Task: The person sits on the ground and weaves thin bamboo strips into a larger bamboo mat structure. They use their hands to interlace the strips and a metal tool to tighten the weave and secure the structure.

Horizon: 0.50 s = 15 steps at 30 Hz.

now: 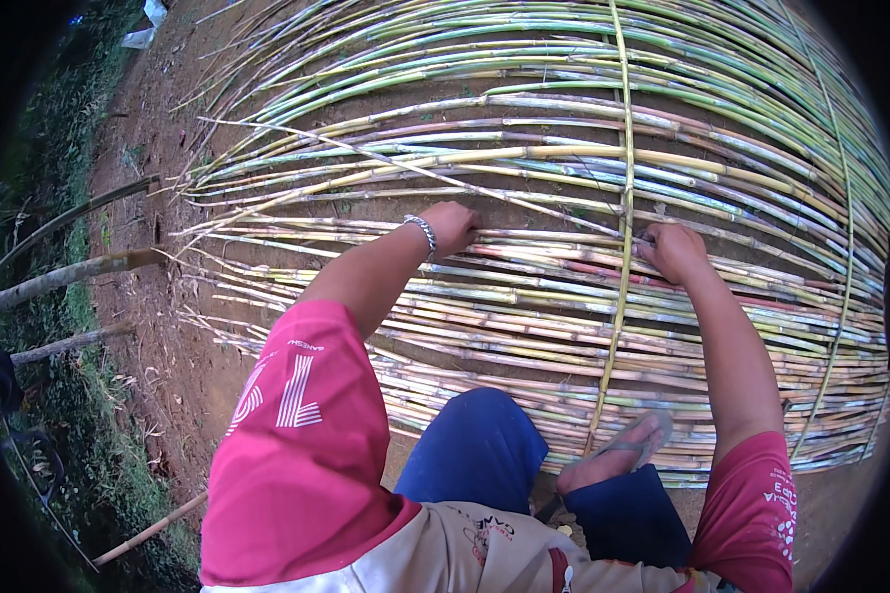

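A wide layer of long thin bamboo poles (524,347) lies side by side on the ground before me, running left to right. My left hand (452,227), with a chain bracelet (422,235) at its wrist, curls over a pole in the middle of the layer; its fingertips are partly hidden. Further right, my right hand (674,253) has its fingers closed round a pole, just beside a yellowish cross strip (627,158). That strip runs across the poles from far to near. One thin pole (405,163) slants over the others toward the right hand.
A second, greenish cross strip (845,188) spans the poles at the right. My sandalled foot (618,460) rests at the near edge of the layer. On the left are bare soil (133,296), grey wooden poles (69,280) and green plants (64,198).
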Available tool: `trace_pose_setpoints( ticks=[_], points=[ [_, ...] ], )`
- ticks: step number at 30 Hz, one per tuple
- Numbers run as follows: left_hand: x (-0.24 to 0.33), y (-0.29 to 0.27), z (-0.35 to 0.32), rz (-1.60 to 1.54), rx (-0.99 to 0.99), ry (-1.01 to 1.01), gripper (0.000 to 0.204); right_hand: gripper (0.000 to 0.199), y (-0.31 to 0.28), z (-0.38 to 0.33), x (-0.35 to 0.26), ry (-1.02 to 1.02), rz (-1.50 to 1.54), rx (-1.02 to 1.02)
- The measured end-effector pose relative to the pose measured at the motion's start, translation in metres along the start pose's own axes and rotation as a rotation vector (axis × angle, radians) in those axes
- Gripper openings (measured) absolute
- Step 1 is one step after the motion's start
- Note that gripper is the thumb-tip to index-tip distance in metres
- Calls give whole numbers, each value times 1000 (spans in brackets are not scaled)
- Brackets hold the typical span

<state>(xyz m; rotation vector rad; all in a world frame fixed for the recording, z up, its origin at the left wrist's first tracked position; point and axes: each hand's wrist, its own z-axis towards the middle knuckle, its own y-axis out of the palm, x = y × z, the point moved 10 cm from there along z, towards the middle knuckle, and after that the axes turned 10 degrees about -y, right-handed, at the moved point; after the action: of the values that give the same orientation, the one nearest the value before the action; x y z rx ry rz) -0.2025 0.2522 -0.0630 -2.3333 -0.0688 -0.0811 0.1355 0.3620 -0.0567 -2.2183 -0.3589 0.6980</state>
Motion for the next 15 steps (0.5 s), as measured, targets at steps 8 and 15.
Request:
trace_pose_setpoints(
  ticks=[8,15],
  points=[
    [-38,6,18,-458,-36,-231,32,39,-4,-10,6,-38,44,404],
    [97,-43,-28,-252,635,256,37,33,-8,-26,-4,-218,-22,828]
  ],
)
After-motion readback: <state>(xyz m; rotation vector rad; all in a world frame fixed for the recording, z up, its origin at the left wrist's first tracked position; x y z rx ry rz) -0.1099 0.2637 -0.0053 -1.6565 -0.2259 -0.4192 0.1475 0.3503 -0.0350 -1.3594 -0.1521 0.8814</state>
